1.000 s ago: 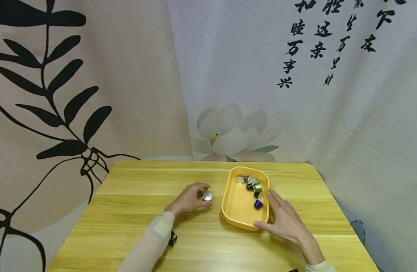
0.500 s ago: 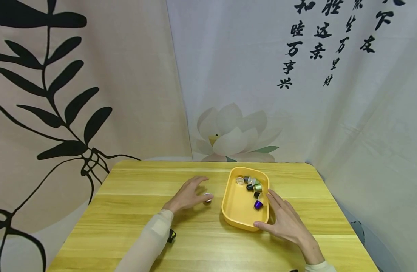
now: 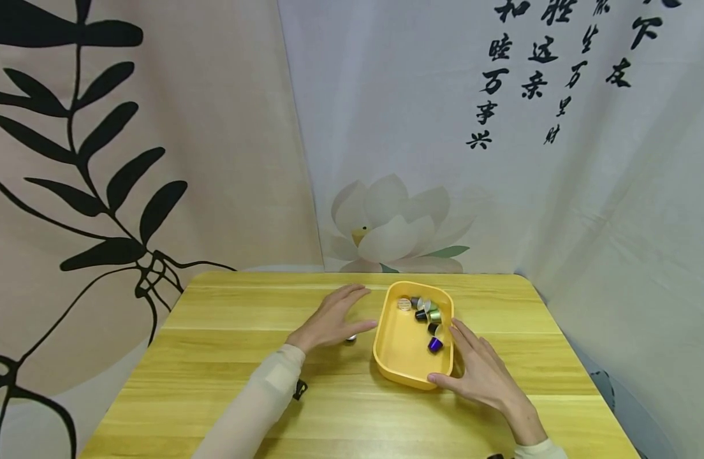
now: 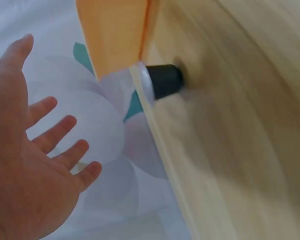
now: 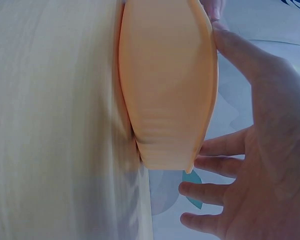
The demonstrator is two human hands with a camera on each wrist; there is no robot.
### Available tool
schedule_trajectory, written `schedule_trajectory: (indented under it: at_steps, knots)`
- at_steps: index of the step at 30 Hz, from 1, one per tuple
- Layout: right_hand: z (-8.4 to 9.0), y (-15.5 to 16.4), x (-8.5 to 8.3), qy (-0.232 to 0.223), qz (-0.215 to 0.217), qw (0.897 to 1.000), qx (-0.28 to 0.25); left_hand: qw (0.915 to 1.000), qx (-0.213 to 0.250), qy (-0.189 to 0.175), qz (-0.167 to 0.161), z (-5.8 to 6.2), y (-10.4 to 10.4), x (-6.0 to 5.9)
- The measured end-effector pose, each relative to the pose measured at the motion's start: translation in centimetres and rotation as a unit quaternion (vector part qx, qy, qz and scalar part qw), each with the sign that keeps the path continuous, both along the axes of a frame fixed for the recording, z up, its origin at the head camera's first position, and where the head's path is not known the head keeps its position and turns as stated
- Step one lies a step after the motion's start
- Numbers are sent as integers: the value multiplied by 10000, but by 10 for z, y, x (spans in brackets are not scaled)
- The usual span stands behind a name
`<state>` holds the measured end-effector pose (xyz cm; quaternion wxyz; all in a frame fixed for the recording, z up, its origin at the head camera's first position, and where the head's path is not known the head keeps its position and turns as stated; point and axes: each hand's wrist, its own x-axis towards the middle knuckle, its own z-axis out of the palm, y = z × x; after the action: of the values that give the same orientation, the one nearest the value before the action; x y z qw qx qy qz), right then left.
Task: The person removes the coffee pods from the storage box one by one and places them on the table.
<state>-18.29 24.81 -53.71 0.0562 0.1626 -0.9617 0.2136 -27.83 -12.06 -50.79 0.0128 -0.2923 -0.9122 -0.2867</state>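
Observation:
A dark coffee capsule with a pale lid (image 4: 162, 81) stands upright on the table. In the head view my left hand (image 3: 331, 319) hovers over it, fingers spread and holding nothing, and hides most of it. The left thumb points toward the left rim of a yellow tray (image 3: 406, 360). Several coffee capsules lie inside this tray along its far and right parts, among them a purple capsule (image 3: 435, 345) and a gold-green capsule (image 3: 435, 316). My right hand (image 3: 483, 373) rests on the tray's right side, thumb at the near corner and straight fingers along the rim.
The wooden table (image 3: 214, 376) carries the tray right of its middle. Its far edge meets a hanging cloth (image 3: 398, 127) printed with a lotus and writing. Another cloth with dark leaves (image 3: 99, 210) hangs at the left.
My left hand has let go of the coffee capsule, its fingers opening. It has risen and moved slightly right, leaving the capsule on the table. The right hand stays at the tray.

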Motion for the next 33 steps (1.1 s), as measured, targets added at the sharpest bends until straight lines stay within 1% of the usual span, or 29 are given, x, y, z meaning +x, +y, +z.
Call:
schedule_trajectory:
  at_steps: [6, 12, 16, 22, 27, 30, 33]
  knots:
    - [0, 0, -1, 20, 23, 10000, -7, 9988, -244, 262, -325, 12, 19, -1]
    - [0, 1, -1, 36, 56, 10000, -8, 9960, -459, 341, -685, 20, 41, -1]
    - [0, 1, -1, 53, 77, 10000, -17, 9923, -671, 432, -945, 24, 56, -1]
    - [-1, 1, -1, 105, 93, 9999, -10, 9843, -1078, 464, -1318, 24, 80, -2]
    - [-2, 2, -2, 135, 109, 9998, -16, 9763, -1364, 500, -1605, 21, 101, -5]
    - [-2, 2, -2, 145, 120, 9998, 5, 9722, -1435, 447, -1795, 19, 111, -7]
    - [-2, 2, -2, 138, 117, 9998, 16, 9697, -1501, 323, -1902, 17, 118, -9]
